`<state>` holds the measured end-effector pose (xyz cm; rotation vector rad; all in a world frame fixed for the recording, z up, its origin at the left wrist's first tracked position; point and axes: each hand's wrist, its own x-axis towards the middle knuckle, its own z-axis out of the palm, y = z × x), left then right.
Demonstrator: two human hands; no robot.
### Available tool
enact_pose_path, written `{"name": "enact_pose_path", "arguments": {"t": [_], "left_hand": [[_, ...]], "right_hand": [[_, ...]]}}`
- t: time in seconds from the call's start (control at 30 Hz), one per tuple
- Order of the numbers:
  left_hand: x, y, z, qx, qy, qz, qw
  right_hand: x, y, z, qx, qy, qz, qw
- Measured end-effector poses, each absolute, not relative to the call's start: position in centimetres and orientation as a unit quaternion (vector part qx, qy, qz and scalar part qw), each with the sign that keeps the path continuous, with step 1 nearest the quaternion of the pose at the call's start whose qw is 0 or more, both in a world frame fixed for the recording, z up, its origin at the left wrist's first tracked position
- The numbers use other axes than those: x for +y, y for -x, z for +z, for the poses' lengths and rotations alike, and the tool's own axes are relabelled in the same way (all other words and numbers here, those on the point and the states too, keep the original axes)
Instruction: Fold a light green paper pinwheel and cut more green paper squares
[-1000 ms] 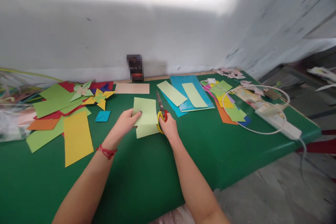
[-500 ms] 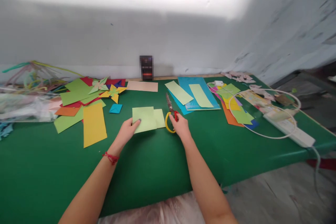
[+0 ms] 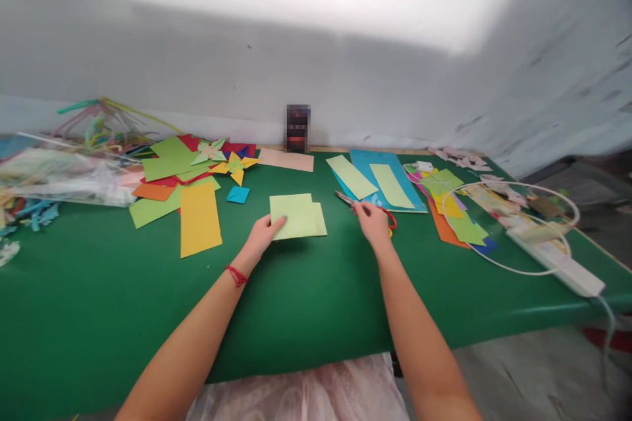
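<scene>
Light green paper (image 3: 296,216) is pinched at its left edge by my left hand (image 3: 264,237), thumb on top. A second pale green piece (image 3: 320,218) shows from under its right side. My right hand (image 3: 374,223) is closed on scissors (image 3: 390,216) with red and yellow handles, their blades pointing left and away. Beyond the scissors lie two pale green strips (image 3: 351,176), at least partly over blue sheets (image 3: 378,159). A small folded blue paper square (image 3: 238,195) rests left of the held paper.
A yellow sheet (image 3: 200,220), other coloured papers and folded paper stars (image 3: 236,166) lie on the left. Plastic-wrapped material (image 3: 69,174) is at far left. On the right are more papers, a white cable loop (image 3: 494,270) and a power strip (image 3: 557,263).
My right hand has moved right, away from the paper, and turned the scissors so their blades point left. My left hand still holds the paper. The camera view has shifted left.
</scene>
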<state>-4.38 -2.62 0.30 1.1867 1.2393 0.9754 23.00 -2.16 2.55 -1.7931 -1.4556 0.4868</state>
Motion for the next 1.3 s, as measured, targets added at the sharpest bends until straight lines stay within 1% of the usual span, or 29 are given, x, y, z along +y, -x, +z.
{"name": "enact_pose_path", "arguments": {"t": [0.1,0.13,0.17,0.23,0.33,0.43,0.6,0.7,0.93,1.13,1.3], "left_hand": [[-2.7,4.1,0.2,0.522,-0.514,0.405,0.547],[-2.7,4.0,0.2,0.521,-0.519,0.403,0.546],[-2.6,3.9,0.1,0.519,-0.524,0.4,0.544],[-2.5,3.8,0.2,0.515,-0.533,0.398,0.54],[-2.3,3.8,0.3,0.508,-0.546,0.397,0.535],[-2.4,4.0,0.7,0.502,-0.561,0.398,0.525],[-2.7,4.4,1.0,0.54,-0.562,0.426,0.46],[-2.7,4.5,1.0,0.561,-0.551,0.434,0.439],[-2.6,4.3,0.4,0.57,-0.538,0.446,0.432],[-2.3,3.7,0.0,0.547,-0.525,0.472,0.449],[-2.4,3.5,-0.4,0.537,-0.522,0.479,0.457]], "right_hand": [[-1.6,-19.4,2.3,-0.609,0.629,0.307,0.374],[-1.6,-18.5,2.2,-0.61,0.566,0.394,0.39],[-1.7,-17.9,2.0,-0.606,0.524,0.449,0.396],[-2.0,-17.2,1.5,-0.605,0.493,0.492,0.387],[-2.3,-17.3,0.7,-0.599,0.503,0.5,0.371],[-2.1,-17.8,0.0,-0.584,0.523,0.492,0.377],[-1.4,-18.3,-0.5,-0.563,0.543,0.48,0.398],[-1.4,-18.2,-0.3,-0.554,0.549,0.479,0.403],[-1.8,-17.7,-0.1,-0.54,0.552,0.475,0.422],[-1.9,-17.2,-0.5,-0.521,0.552,0.48,0.439],[-2.0,-16.9,-0.9,-0.5,0.563,0.461,0.47]]}}
